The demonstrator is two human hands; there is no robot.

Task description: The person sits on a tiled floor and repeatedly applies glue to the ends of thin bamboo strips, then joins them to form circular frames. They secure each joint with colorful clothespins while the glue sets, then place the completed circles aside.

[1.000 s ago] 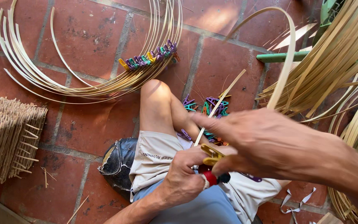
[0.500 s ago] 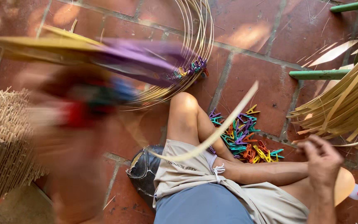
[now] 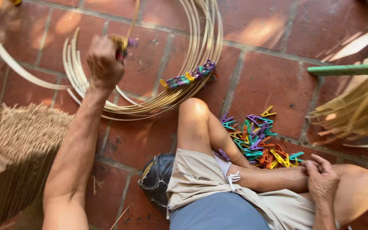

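My left hand point(image 3: 104, 64) is stretched out to the upper left, closed on a thin bamboo strip loop point(image 3: 9, 64) where coloured clips point(image 3: 124, 43) pinch it. It hovers over a stack of bamboo hoops point(image 3: 205, 47) lying on the brick floor, pinned together by a row of coloured clips point(image 3: 188, 76). My right hand point(image 3: 322, 179) rests on my bent leg at the lower right, fingers loosely spread and holding nothing. It lies just beside a pile of coloured plastic clips point(image 3: 256, 136).
A woven bamboo piece point(image 3: 13, 145) lies at the left edge. A bundle of bamboo strips point(image 3: 363, 106) hangs in at the right, beside a green bar point(image 3: 341, 70). A dark sandal point(image 3: 158, 176) sits under my knee on the brick floor point(image 3: 269, 55).
My left hand has swung away from the camera with the clipped loop, out over the hoop stack. My right hand has let go of the strip and dropped beside the clip pile.
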